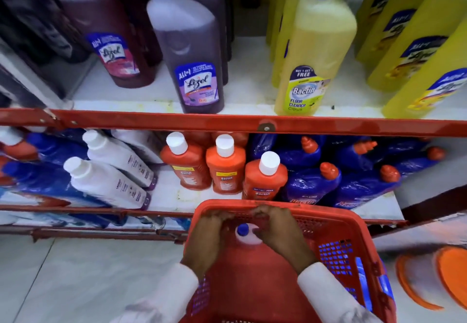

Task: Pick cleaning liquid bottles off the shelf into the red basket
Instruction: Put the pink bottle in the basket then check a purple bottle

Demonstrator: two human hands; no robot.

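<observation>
The red basket point(353, 221) sits low in front of the shelves, at the bottom centre of the view. Inside it lies a large bottle of red liquid point(252, 274) with a blue cap point(243, 229) that points toward the shelf. My left hand point(209, 234) and my right hand point(278, 231) grip the bottle's shoulders on either side of the cap, fingers curled. On the upper shelf stand a purple Lizol bottle point(194, 52), a maroon Lizol bottle point(108, 31) and a yellow Bactin floor cleaner point(310, 52).
Yellow Lizol bottles point(409, 44) lean at the upper right. The lower shelf holds orange Bactin bottles point(225, 168), white bottles point(108, 181) and blue toilet cleaner bottles point(358, 181). Red shelf rails point(151, 120) cross the view. Orange round items point(449, 279) lie on the floor at right.
</observation>
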